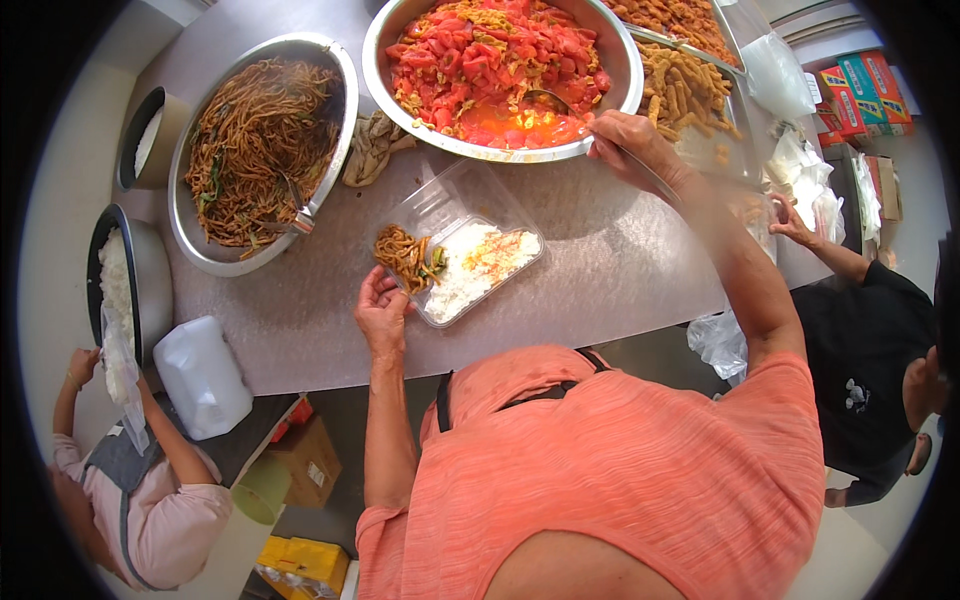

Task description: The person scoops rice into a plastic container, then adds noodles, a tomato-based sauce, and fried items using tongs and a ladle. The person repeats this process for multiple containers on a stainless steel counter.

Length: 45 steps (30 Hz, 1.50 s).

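My left hand (384, 309) grips the near left edge of a clear plastic takeaway container (486, 289) on the metal table. White rice (450, 285) with orange-red sauce on it fills the larger part, and brown noodles (405, 256) with a bit of green lie at the left. The container's lid (450, 187) is folded back behind. My right hand (637, 148) holds a metal serving spoon (553, 100), its bowl dipped in the liquid at the near side of the tomato and egg dish (495, 60). That dish fills a large steel basin (626, 56).
A steel basin of noodles (177, 187) with tongs (300, 214) stands left, beside a crumpled cloth (373, 150). Rice pots (154, 277) and a white plastic jug (202, 379) are further left. Trays of fried food (686, 90) sit right. One co-worker (157, 495) stands left, another (870, 330) right.
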Motion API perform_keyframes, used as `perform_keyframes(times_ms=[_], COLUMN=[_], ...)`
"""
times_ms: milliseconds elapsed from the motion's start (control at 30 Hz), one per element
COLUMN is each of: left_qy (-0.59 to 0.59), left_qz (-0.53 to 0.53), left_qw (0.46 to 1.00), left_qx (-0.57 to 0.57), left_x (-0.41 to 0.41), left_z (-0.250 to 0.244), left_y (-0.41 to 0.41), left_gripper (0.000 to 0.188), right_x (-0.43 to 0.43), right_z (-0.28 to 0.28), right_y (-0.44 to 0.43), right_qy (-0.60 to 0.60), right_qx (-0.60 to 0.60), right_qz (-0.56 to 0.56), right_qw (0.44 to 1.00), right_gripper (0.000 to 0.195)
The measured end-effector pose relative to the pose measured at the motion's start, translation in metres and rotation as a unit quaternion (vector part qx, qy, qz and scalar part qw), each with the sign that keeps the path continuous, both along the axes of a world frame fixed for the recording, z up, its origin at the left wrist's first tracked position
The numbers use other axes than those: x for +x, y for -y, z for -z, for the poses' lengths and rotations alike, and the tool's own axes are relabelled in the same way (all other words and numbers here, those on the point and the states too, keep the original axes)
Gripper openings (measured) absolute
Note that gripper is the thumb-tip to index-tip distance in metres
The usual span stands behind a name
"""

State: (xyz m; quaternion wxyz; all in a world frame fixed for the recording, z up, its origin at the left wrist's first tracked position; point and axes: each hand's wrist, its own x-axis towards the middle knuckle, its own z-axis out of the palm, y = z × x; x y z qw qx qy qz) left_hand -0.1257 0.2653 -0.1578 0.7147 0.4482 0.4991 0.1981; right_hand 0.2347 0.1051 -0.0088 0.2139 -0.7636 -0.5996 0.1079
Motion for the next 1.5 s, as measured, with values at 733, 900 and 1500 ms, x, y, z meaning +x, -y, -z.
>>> perform_keyframes(times_ms=[733,900,1500], left_qy=[0.009,0.013,0.004], left_qz=[0.017,0.009,0.004], left_qw=[1.0,1.0,1.0], left_qx=[-0.007,-0.012,0.005], left_x=[0.008,0.009,0.011], left_z=[0.013,0.014,0.017], left_y=[-0.005,-0.003,-0.002], left_gripper=[0.053,0.053,0.052], right_x=[-0.032,-0.028,-0.001], right_z=[-0.009,-0.009,0.018], right_y=[0.009,0.003,-0.029], right_qy=[-0.11,-0.164,-0.586], right_qx=[0.111,0.107,0.152], right_qz=[0.001,0.042,0.328], right_qw=[0.988,0.98,0.725], right_gripper=[0.01,0.011,0.019])
